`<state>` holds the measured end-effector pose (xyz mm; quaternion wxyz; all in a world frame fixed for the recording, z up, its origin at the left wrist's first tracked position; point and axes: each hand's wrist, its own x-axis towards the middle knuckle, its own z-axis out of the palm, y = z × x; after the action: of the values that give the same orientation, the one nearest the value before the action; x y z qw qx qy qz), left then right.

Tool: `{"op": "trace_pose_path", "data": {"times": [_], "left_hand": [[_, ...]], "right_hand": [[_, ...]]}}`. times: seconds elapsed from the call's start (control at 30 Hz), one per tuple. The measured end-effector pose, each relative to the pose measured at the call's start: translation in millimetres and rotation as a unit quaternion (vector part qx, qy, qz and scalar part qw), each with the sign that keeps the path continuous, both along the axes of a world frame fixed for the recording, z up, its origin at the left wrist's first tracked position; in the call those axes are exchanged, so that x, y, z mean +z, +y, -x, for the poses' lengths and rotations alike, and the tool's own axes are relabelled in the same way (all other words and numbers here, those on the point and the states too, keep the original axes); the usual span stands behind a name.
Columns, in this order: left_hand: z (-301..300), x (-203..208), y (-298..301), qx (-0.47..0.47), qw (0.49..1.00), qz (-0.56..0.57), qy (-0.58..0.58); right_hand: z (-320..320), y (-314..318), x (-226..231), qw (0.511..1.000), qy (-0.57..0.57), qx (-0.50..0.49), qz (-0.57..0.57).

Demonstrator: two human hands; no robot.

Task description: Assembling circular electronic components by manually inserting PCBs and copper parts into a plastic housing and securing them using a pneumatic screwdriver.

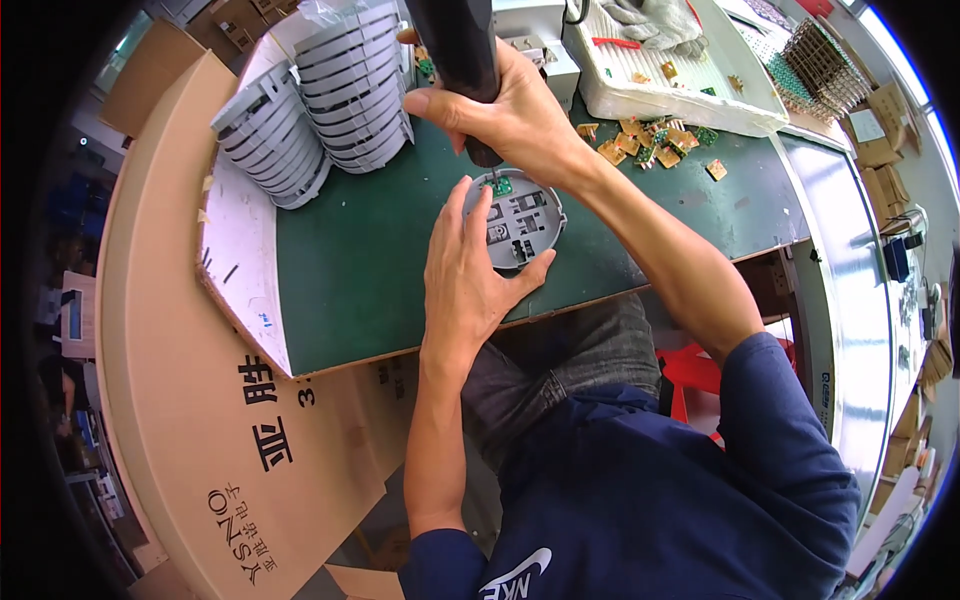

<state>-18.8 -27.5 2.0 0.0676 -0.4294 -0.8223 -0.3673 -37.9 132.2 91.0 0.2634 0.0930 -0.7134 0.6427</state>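
Observation:
A round grey plastic housing (546, 232) with several cut-outs lies on the green tabletop in front of me. My left hand (462, 280) steadies it, fingers along its left side and thumb at its near edge. Inside the housing's far end sits a small green circuit board (503, 186). Wrapped round a black electric screwdriver (458, 52) is my right hand (530, 112), the tool upright with its bit pointing down at that board. Whether the bit touches a screw is too small to tell.
Two tall stacks of grey housings (350, 85) stand at the far left inside a cardboard wall (240, 270). Several loose circuit boards (655, 143) are heaped to the far right, beside a white foam tray (690, 115) with a grey glove (665, 25) on it.

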Motion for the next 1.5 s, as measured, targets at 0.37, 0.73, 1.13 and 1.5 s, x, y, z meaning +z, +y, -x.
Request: {"op": "trace_pose_path", "data": {"times": [0.37,0.73,1.13,1.5], "left_hand": [[125,171,-17,0.041,0.986,-0.107,0.123],[272,200,35,0.038,0.941,0.336,-0.015],[156,164,-24,0.047,0.978,-0.058,0.193],[43,60,-51,-0.014,0.995,-0.076,0.069]], "right_hand": [[3,30,41,0.998,0.009,-0.058,-0.032],[-55,15,23,0.973,-0.039,-0.174,-0.147],[-131,14,-72,0.841,-0.014,-0.088,-0.534],[-329,257,-61,0.734,-0.069,-0.673,-0.062]]}}
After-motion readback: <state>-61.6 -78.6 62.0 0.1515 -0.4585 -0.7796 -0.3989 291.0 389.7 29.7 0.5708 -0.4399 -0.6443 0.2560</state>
